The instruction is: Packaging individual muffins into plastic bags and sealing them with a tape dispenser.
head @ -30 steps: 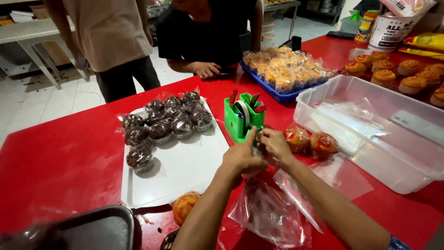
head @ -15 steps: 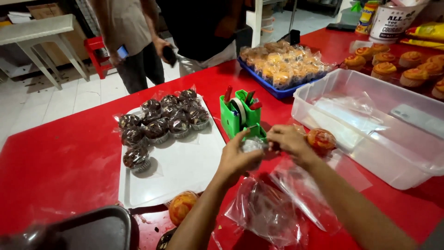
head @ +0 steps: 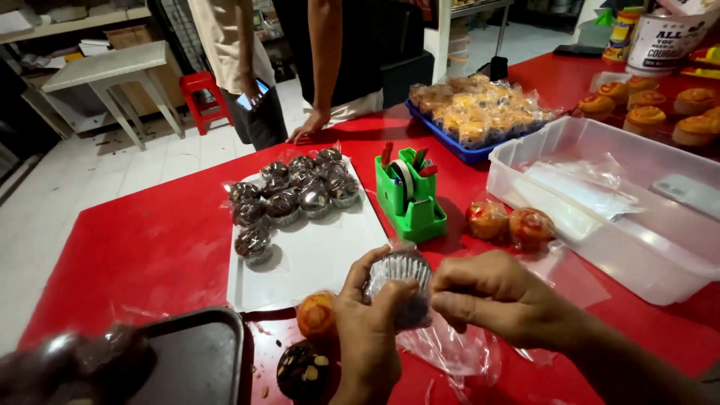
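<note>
My left hand [head: 369, 330] grips a cupcake in a pleated paper liner wrapped in a clear plastic bag [head: 401, 274], bottom side toward me. My right hand [head: 499, 300] pinches the bag's twisted end beside the cupcake. Loose clear plastic [head: 454, 352] hangs below both hands. A green tape dispenser [head: 410, 196] stands just beyond the hands on the red table [head: 135, 247]. An orange-topped muffin [head: 316, 315] and a dark chocolate muffin [head: 304, 371] lie by my left wrist.
Several wrapped chocolate cupcakes [head: 289, 196] sit on a white tray [head: 315, 259]. Two wrapped orange muffins [head: 510, 223] lie by a clear plastic bin [head: 600, 247]. A blue tray of wrapped muffins [head: 472, 112] is farther back. Two people stand at the far edge; a dark tray [head: 191, 360] is near left.
Both hands have drawn back from the green dispenser toward me, carrying the wrapped cupcake. The people across the table have shifted, one resting a hand on the table edge.
</note>
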